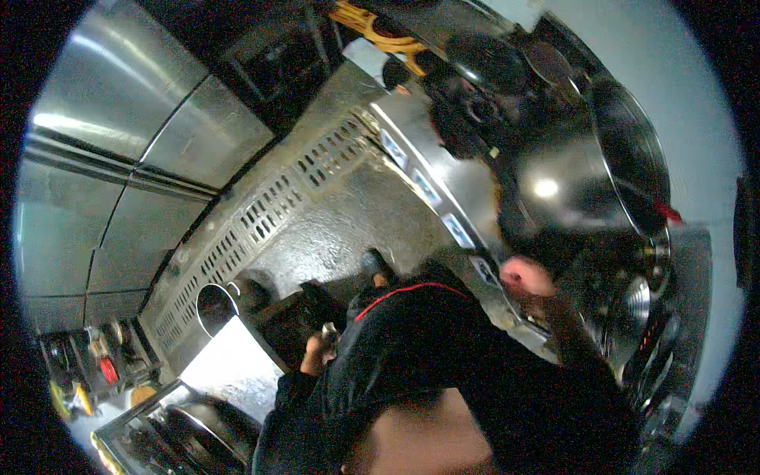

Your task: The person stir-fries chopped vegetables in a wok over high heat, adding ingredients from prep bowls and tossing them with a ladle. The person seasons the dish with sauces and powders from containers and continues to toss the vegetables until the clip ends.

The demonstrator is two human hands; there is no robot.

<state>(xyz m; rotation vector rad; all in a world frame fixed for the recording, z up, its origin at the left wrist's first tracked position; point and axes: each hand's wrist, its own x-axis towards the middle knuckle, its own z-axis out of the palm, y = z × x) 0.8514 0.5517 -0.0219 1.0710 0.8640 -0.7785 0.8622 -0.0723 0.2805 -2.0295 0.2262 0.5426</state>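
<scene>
My left hand (318,351), low beside the dark clothing on my body, has its fingers closed around a small pale object (329,335); what it is cannot be told. My right hand (527,277) is blurred over the front edge of a steel cooking range (442,178), its fingers looking curled; whether it grips anything cannot be told. A large steel pot or wok (552,178) stands beyond the right hand, towards the wall. Near the right forearm lie shiny metal utensils or bowls (638,300), partly in shadow.
Steel cabinets (101,196) line the left, with a slotted drain grate (267,217) in the wet floor (332,219) alongside. A white board or lid (234,362) stands at lower left near a rack (133,415) of pans. A yellow-orange stand (380,29) is at the top.
</scene>
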